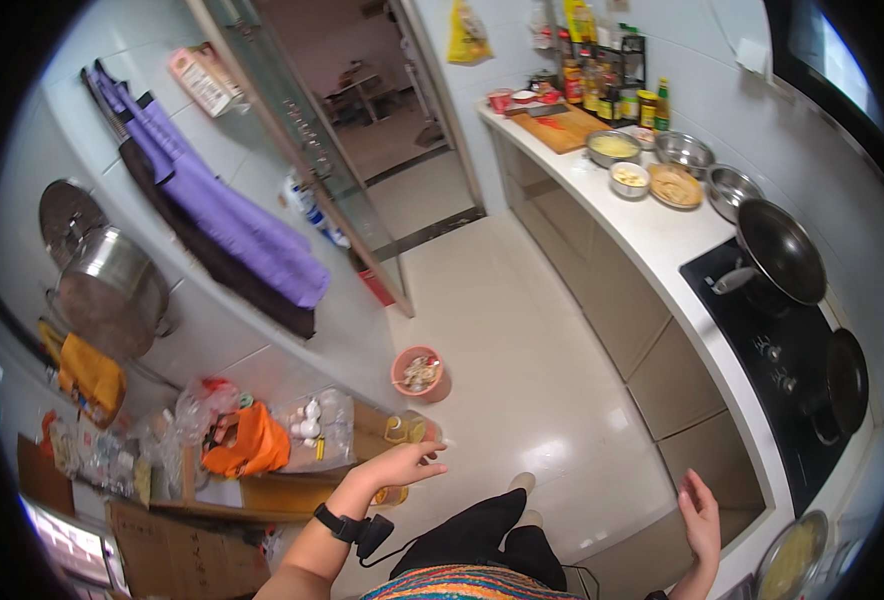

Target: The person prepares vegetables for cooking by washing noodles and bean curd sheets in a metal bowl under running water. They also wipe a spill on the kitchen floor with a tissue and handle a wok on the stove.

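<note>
My left hand, with a black strap and small device on its wrist, is held out over the floor near the bottles beside the shelf, its fingers apart and nothing in them. On the other side my right hand hangs free beside the counter's front edge, empty, fingers loosely extended. Close to it, a metal bowl of pale yellow food sits at the lower right. Along the white counter stand a wok on the black gas hob, several bowls and a wooden cutting board with a cleaver.
A pink waste bin stands on the tiled floor by the left wall. An orange bag and plastic bags lie on a low shelf, above a cardboard box. A purple apron hangs near the glass door. A second pan rests on the hob.
</note>
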Demonstrator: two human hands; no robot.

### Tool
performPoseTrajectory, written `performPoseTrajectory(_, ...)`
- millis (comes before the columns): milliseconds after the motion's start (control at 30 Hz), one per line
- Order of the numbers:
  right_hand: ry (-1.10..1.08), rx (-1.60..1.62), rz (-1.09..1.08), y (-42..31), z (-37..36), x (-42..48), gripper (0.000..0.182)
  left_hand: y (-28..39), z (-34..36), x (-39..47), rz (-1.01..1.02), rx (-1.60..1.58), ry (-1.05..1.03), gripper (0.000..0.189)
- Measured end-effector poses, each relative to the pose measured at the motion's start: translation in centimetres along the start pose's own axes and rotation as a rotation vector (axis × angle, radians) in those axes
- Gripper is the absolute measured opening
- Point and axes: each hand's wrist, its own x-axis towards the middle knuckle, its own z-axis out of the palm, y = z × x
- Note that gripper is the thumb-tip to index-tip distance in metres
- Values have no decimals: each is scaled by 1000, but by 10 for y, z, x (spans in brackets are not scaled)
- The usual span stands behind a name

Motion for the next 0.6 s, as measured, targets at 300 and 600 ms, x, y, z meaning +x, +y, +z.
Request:
performPoseTrajectory(300, -483, 68, -133, -86, 39, 7, 43, -33, 29, -84, -206, -154, 137, 50)
performPoseTrajectory(600, -245, -548, -133, 46, 55, 33, 54, -57, 14, -102, -185, -108, 255, 47)
